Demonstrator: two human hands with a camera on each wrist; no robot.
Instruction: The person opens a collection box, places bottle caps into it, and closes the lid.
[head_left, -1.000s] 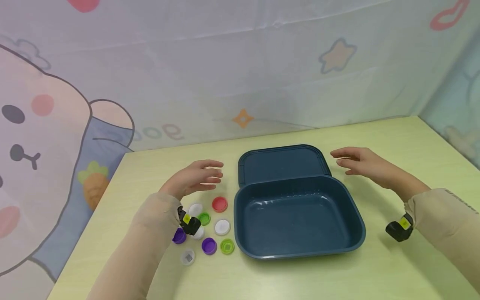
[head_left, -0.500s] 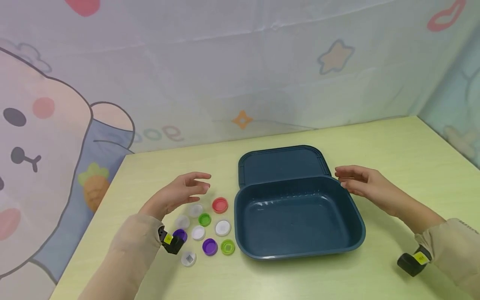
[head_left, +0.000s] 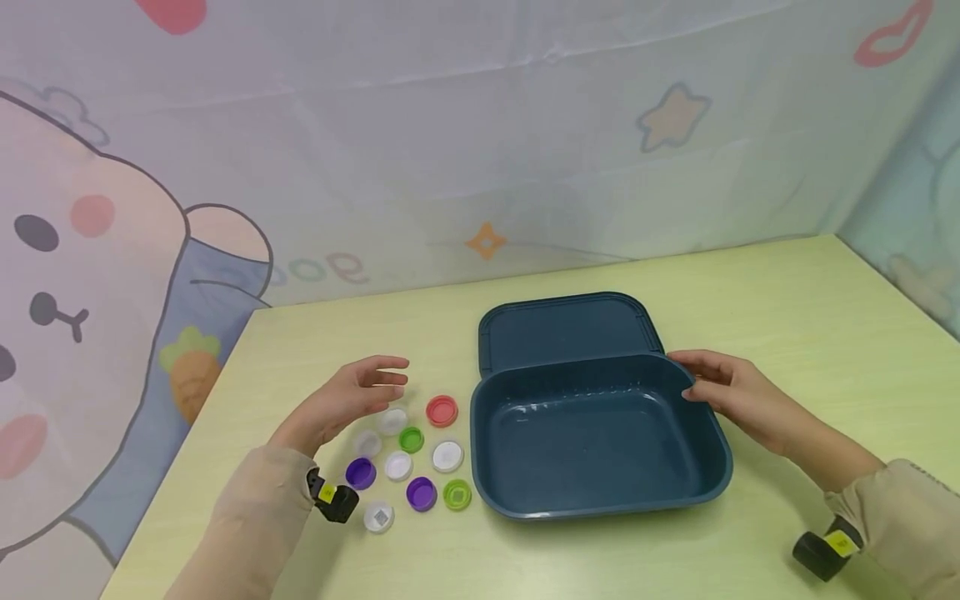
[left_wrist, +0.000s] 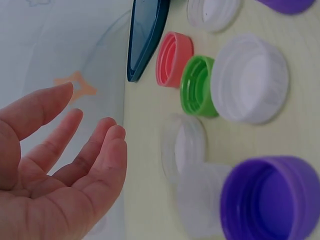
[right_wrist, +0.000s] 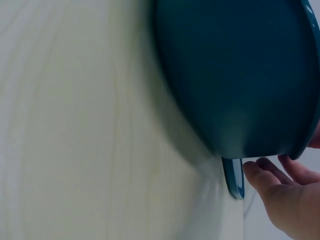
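A dark blue rectangular plastic box (head_left: 585,450) stands open-topped on the table. My right hand (head_left: 746,400) holds its back right corner, the thumb over the rim and the fingers behind the outer wall. In the right wrist view, the fingers (right_wrist: 272,180) lie along the outside of the box wall (right_wrist: 235,90). My left hand (head_left: 341,400) hovers with loosely bent fingers near the bottle caps, holding nothing. Among these caps are a red cap (head_left: 442,411), a green cap (head_left: 411,439), a purple cap (head_left: 422,493) and several white or clear ones.
Behind the box lies a matching dark blue lid (head_left: 570,332), partly covered by the box's back rim. A printed cloth (head_left: 420,150) hangs along the table's back edge. The pale table (head_left: 810,308) extends to the right of the box.
My right hand has come down and toward me onto the box's corner, where it now grips the rim. My left hand has moved left and nearer, uncovering more caps. The box stays put.
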